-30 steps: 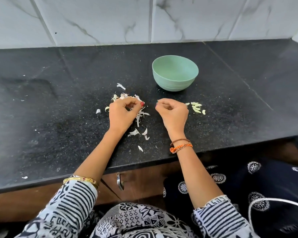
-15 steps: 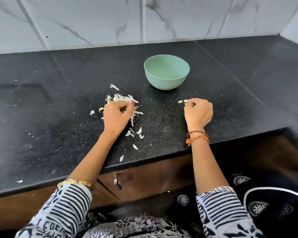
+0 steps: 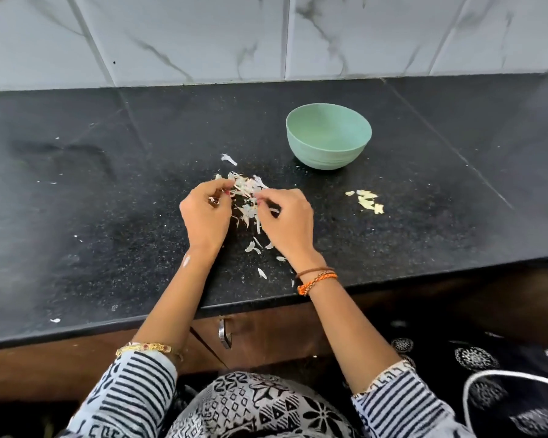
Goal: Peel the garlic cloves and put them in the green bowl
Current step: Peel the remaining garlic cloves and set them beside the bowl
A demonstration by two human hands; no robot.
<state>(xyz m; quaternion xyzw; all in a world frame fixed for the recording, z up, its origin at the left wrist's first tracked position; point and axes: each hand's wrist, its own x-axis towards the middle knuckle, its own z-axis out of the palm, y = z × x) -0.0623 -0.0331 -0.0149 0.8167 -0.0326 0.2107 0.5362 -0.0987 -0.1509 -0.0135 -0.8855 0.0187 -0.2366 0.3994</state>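
The green bowl (image 3: 327, 157) stands upright on the black counter, and its visible inside looks bare. A few pale peeled garlic cloves (image 3: 366, 201) lie on the counter in front of it, to the right. A heap of white garlic peels (image 3: 246, 187) lies left of the bowl. My left hand (image 3: 204, 214) is at the heap's left side and pinches a small garlic piece in curled fingers. My right hand (image 3: 288, 222) is at the heap's right side, its curled fingertips pinching into the peels. What it grips is hidden among them.
Loose peel scraps (image 3: 260, 273) are scattered towards the counter's front edge (image 3: 393, 284). One peel scrap (image 3: 228, 159) lies behind the heap. A marble-tiled wall (image 3: 266, 36) backs the counter. A drawer handle (image 3: 224, 331) sits below the edge.
My right hand was over the peeled cloves on the right and has come back left to the peel heap. My left hand has stayed at the heap. The camera has shifted slightly.
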